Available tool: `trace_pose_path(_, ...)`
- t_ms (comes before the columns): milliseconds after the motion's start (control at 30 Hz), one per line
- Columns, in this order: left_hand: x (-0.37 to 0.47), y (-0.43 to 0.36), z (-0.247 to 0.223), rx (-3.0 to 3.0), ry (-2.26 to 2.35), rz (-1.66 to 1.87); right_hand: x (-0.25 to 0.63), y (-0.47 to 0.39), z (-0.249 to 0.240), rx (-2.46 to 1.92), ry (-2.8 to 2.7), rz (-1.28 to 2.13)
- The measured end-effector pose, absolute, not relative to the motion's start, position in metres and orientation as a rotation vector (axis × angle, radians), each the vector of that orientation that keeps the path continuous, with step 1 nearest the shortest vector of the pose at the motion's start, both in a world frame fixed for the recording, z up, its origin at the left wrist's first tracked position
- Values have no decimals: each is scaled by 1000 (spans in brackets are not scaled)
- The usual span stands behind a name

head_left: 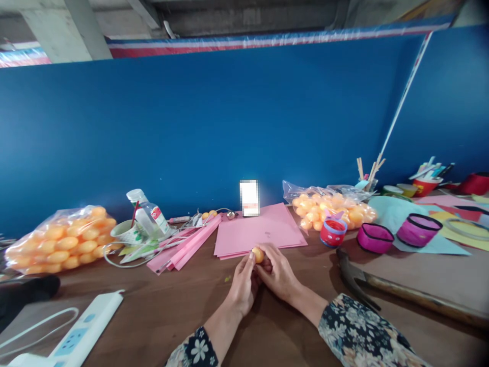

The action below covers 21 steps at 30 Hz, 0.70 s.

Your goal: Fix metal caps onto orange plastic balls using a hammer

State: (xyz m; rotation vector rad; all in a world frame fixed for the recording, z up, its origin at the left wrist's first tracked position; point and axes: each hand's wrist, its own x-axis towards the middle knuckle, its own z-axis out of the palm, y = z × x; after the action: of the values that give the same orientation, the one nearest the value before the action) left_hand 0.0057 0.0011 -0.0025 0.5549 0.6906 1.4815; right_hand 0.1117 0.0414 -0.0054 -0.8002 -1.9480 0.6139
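Note:
A small yellow-orange ball (257,255) is held between both hands near the middle of the brown table (164,311). My left hand (243,283) has its thumb and fingers closed on the ball's left side. My right hand (278,272) curls round the ball's right side, its fingers bent behind it. The two hands touch below the ball. Just beyond them lies a stack of pink sheets (260,229).
Bags of orange balls lie at the left (66,243) and right (328,206). A bottle (151,216), folded pink paper (194,244) and a power strip (84,331) are on the left. Right: a red cup (333,232), purple bands (375,238) and a hammer (405,293). A blue partition (214,122) stands behind.

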Motion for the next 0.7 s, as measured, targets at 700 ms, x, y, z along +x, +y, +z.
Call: trace_pose_path(700,5,2,-2,533,663,1462,111,41,-2,-785,-1911,673)
